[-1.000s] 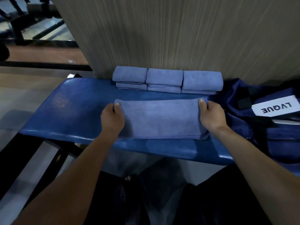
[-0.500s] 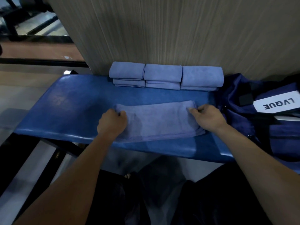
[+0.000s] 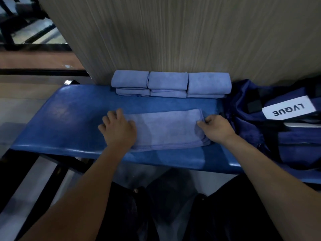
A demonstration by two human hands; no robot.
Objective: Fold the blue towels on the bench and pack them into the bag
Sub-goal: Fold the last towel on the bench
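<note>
— Folding goes on: left hand (image 3: 119,130) lies flat, fingers straight, on the half-folded blue towel (image 3: 166,128); right hand (image 3: 215,126) pinches its end.

— Next, likely, fold that end across; navy bag (image 3: 278,136) waits right of that grip.

bare bench (image 3: 69,119) left, folded stacks (image 3: 171,84) behind, bag (image 3: 271,136) right

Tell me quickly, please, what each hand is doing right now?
Left hand: open, fingers spread, pressing flat on the left end of the half-folded blue towel.
Right hand: pinching the towel's right edge.
</note>
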